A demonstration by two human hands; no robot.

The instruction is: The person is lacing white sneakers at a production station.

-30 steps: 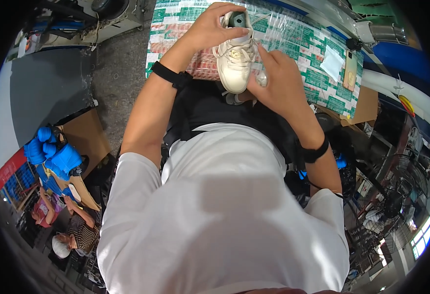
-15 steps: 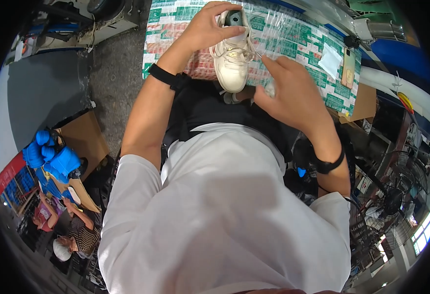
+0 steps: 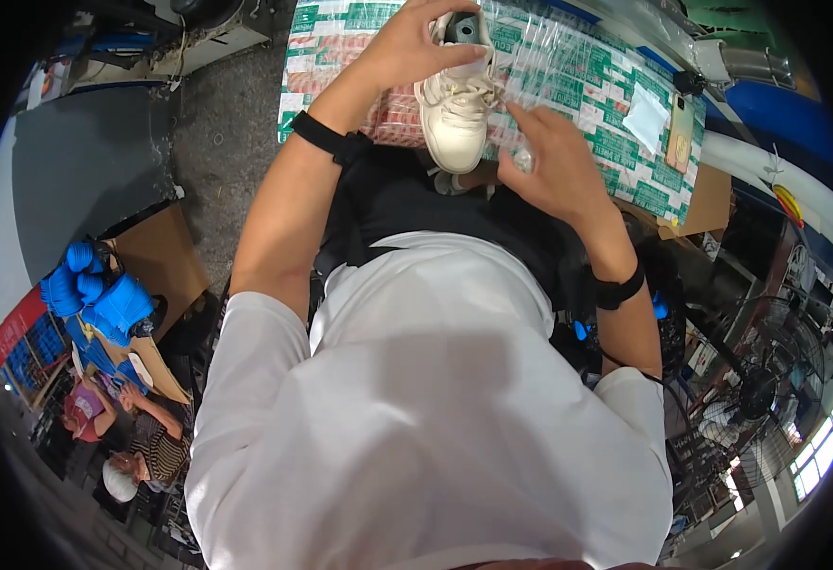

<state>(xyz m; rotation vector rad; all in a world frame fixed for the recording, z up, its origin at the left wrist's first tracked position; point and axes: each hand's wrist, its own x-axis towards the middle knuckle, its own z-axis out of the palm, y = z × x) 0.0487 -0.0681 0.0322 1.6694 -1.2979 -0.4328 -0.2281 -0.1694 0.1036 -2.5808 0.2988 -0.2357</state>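
A cream lace-up sneaker [image 3: 454, 142] rests at the near edge of the table, toe toward me. My left hand [image 3: 415, 46] is closed on its heel end, thumb across the tongue and fingers around the collar. The laces [image 3: 462, 95] lie loosely crossed over the upper. Just right of the sneaker, my right hand [image 3: 561, 171] is closed, its index finger pointing at the laces. A small whitish object [image 3: 523, 160] shows between the thumb and curled fingers; its kind is unclear. Dark inner lining shows in the shoe's opening.
The table [image 3: 568, 76] is covered in green, white and red printed wrapping under clear film. A white sheet [image 3: 646, 114] and a phone [image 3: 680, 138] lie at its right. Blue bundles [image 3: 117, 302] and two people are at far left; a fan [image 3: 758, 380] stands at right.
The sneaker has shifted slightly right and away from me with my left hand. My right forearm has swung a little left. A thin tip seen before at the right index finger no longer shows plainly.
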